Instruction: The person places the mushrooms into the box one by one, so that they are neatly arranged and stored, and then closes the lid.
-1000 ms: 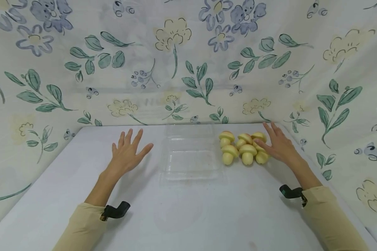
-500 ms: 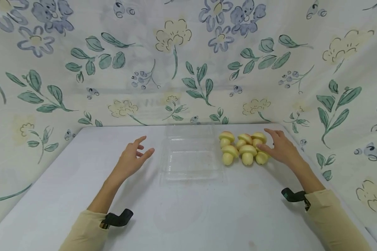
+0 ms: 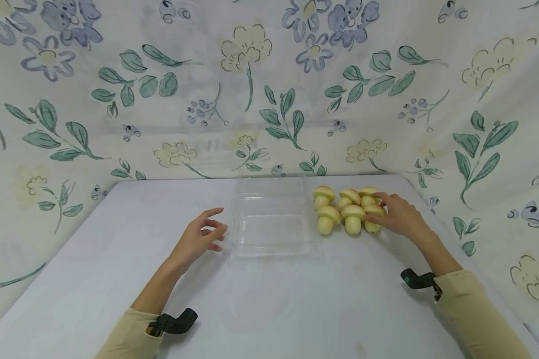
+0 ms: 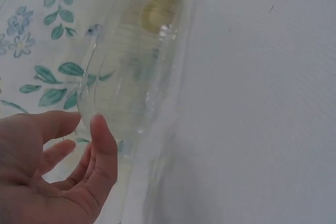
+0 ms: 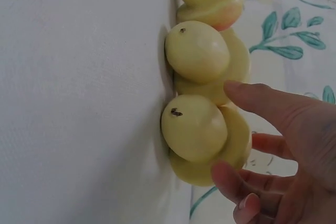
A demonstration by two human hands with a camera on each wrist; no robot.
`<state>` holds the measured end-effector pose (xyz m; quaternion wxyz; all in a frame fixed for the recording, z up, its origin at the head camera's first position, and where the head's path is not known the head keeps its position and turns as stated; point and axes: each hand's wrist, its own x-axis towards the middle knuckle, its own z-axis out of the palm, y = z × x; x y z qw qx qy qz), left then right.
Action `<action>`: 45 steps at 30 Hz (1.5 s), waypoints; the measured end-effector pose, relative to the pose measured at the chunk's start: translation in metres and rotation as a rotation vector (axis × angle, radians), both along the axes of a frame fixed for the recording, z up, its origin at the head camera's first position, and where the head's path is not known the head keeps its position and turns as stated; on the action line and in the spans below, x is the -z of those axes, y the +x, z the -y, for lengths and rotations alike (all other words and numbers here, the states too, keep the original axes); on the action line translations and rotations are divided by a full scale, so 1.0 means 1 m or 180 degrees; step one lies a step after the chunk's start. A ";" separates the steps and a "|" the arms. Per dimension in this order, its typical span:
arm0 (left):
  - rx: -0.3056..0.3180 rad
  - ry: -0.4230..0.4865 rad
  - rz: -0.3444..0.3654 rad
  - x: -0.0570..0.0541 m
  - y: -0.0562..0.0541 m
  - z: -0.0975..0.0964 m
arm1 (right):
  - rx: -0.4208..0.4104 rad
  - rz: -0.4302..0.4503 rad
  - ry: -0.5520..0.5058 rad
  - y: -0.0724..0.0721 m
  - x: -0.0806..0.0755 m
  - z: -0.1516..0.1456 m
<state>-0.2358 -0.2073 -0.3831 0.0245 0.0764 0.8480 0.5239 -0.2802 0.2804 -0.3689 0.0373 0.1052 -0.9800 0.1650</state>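
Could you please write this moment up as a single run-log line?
left hand: open, beside clear plastic container | right hand: closing on nearest mushroom bun | six buns clustered on white table

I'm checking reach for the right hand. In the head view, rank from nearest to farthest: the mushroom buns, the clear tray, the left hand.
1. Mushroom buns: at the right hand's fingertips, far right.
2. Clear tray: centre of the table.
3. Left hand: left of the tray, farthest.

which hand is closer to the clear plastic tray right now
Left. The left hand hovers at the left edge of the clear plastic tray, fingers almost at its rim. The right hand is off to the tray's right, at the mushroom-shaped pieces.
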 end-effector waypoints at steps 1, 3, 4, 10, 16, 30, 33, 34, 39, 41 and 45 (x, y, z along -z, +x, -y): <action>0.0016 0.0086 0.0011 0.002 0.000 -0.001 | 0.0003 0.0019 0.0004 0.000 0.000 0.000; 0.0044 0.0281 0.0046 0.005 -0.001 -0.002 | 0.0007 0.0065 -0.0018 -0.001 0.001 0.000; 0.0057 0.0383 0.0074 0.006 -0.002 -0.002 | 0.0012 0.0089 -0.0030 -0.001 0.001 0.000; 0.0070 0.0701 0.0261 0.011 -0.002 -0.003 | -0.0032 0.0168 -0.0096 -0.002 0.003 0.002; 0.0007 0.0753 0.0369 0.012 -0.001 -0.003 | -0.0128 0.0217 -0.0090 -0.002 0.005 0.004; -0.0061 0.1163 0.0471 0.017 -0.002 -0.007 | -0.0242 0.0279 -0.0058 -0.003 0.005 0.002; -0.0075 0.1221 0.0502 0.018 -0.002 -0.008 | -0.0245 0.0301 -0.0055 -0.004 0.004 0.002; -0.0086 0.1236 0.0513 0.019 -0.003 -0.008 | -0.0246 0.0308 -0.0055 -0.004 0.004 0.003; -0.0119 0.1279 0.0530 0.020 -0.003 -0.009 | -0.0251 0.0288 -0.0043 -0.004 0.005 0.002; -0.0138 0.1282 0.0524 0.020 -0.003 -0.010 | -0.0249 0.0281 -0.0049 -0.004 0.006 0.002; -0.0152 0.1311 0.0511 0.020 -0.003 -0.010 | -0.0234 0.0300 -0.0083 -0.004 0.006 0.002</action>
